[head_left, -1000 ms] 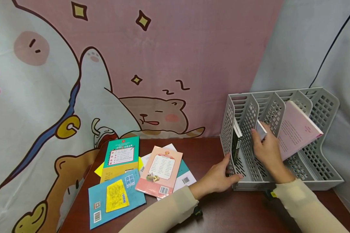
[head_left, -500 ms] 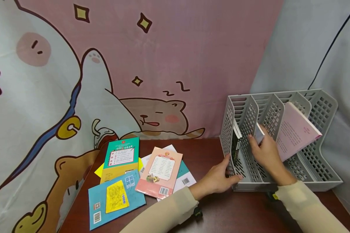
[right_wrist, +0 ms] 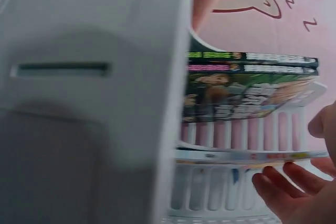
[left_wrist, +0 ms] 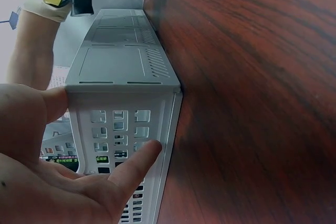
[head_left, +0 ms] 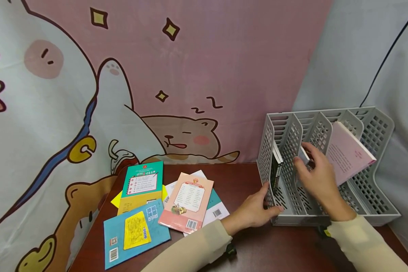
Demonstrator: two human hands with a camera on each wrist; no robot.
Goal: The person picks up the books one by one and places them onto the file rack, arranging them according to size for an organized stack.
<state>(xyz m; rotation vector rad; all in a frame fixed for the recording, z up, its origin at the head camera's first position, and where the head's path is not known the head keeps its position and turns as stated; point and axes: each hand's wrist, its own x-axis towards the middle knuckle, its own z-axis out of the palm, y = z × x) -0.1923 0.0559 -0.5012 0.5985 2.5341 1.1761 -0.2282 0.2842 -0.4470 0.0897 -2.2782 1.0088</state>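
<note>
My left hand (head_left: 253, 209) holds the front left corner of a grey desk file organizer (head_left: 336, 219). Its thumb reaches over the front edge and a finger (left_wrist: 139, 166) lies along the perforated outer wall. Inside the second compartment, my right hand (head_left: 321, 181) is loosely spread around a thin book (right_wrist: 247, 156) leaning by a divider. In the right wrist view the thumb stands apart from that book, and the other fingers are close to its underside. Two dark-spined books (head_left: 276, 168) stand in the leftmost compartment. A pink book (head_left: 348, 153) leans in the third compartment.
Left on the brown table (head_left: 251, 249) lie several overlapping books: a green and yellow one (head_left: 141, 183), a blue one (head_left: 136, 234), a salmon one (head_left: 187, 200) and a white and teal one (head_left: 215, 204). A cartoon curtain (head_left: 251, 75) hangs behind; a black cable (head_left: 391, 53) runs down at right.
My right hand has loosened from the thin book and shifted slightly right, its thumb and fingers now farther apart. The left hand keeps its hold on the organizer. The head view has tilted slightly.
</note>
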